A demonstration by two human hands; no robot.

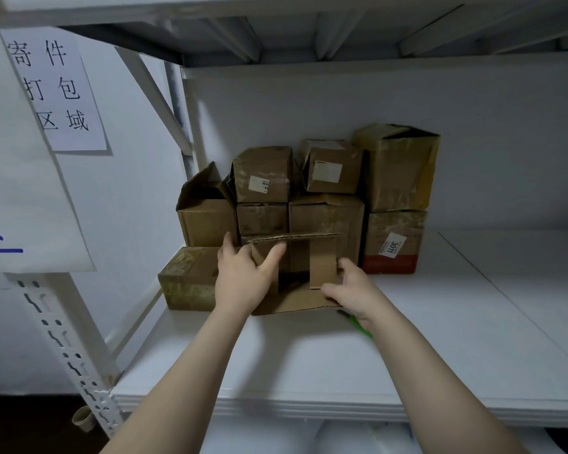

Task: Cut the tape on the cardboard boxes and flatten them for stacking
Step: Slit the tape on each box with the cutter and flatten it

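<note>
An opened brown cardboard box (295, 299) lies on the white shelf (309, 355) with its flaps spread, one flap raised level at the top. My left hand (246, 276) grips the box's left side flap, thumb over the front. My right hand (348, 290) holds the right flap near a hanging strip of cardboard, and a green-handled cutter (358, 324) pokes out beneath that hand.
A pile of several taped cardboard boxes (325, 191) stands behind, against the back wall. A low box (187, 280) sits at the left. A paper sign (56, 90) hangs on the left upright. The upper shelf (309, 37) is close overhead.
</note>
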